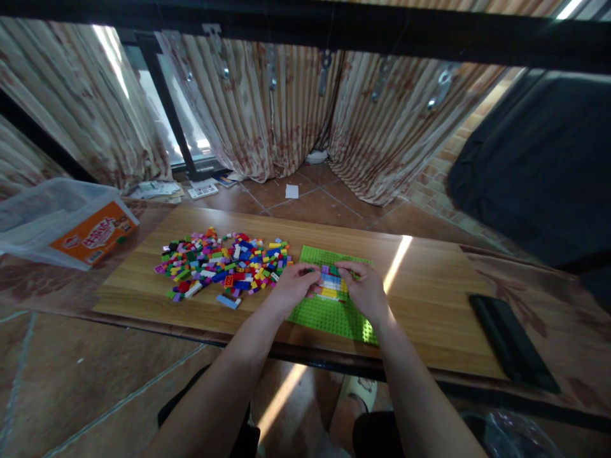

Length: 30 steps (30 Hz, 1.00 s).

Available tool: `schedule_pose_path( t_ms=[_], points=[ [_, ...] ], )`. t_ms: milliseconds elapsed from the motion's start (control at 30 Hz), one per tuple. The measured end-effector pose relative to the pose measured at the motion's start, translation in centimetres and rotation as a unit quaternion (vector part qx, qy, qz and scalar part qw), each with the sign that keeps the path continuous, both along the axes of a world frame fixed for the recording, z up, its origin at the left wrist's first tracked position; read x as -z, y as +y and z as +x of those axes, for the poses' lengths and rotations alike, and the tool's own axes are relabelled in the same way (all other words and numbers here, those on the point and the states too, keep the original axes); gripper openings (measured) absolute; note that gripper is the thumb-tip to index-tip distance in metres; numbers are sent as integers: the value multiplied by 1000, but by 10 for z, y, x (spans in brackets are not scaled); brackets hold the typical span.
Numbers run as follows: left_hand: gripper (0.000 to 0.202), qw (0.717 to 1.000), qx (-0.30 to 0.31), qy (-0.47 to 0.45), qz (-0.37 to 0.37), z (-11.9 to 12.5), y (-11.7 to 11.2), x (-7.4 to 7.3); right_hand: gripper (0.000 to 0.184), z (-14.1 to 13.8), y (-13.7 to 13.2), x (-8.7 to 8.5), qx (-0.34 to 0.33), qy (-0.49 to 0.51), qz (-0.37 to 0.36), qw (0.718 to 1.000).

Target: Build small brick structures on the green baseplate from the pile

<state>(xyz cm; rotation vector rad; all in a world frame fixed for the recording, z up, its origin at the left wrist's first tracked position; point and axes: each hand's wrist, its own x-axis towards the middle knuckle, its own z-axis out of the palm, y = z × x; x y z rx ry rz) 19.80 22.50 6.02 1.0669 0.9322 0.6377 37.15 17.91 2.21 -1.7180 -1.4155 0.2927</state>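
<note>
A green studded baseplate (pixel 329 317) lies on the wooden board, partly covered by my hands. On its middle stands a small build of toy bricks (pixel 329 284) in rows of yellow, white, blue and purple. My left hand (pixel 294 284) is at the build's left side, thumb and fingers curled together; what they pinch is too small to make out. From the right, my right hand (pixel 365 287) reaches over the build with its fingers bent and closed near a dark green brick at the far edge. Whether it grips that brick is unclear.
Left of the baseplate spreads a pile of loose mixed bricks (pixel 248 257), with a light blue brick (pixel 228 301) at its near edge. A clear plastic tub (pixel 62 219) stands far left. On the right lies a black flat case (pixel 510 340). A dark bar (pixel 305 25) crosses above.
</note>
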Motion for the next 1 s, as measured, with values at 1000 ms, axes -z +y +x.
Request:
schedule_pose_path(
  t_ms=[1000],
  points=[
    [10,1000,-9,24,-12,3,-1,-5,24,1,-1,3,-2,39,-32,999]
  ],
)
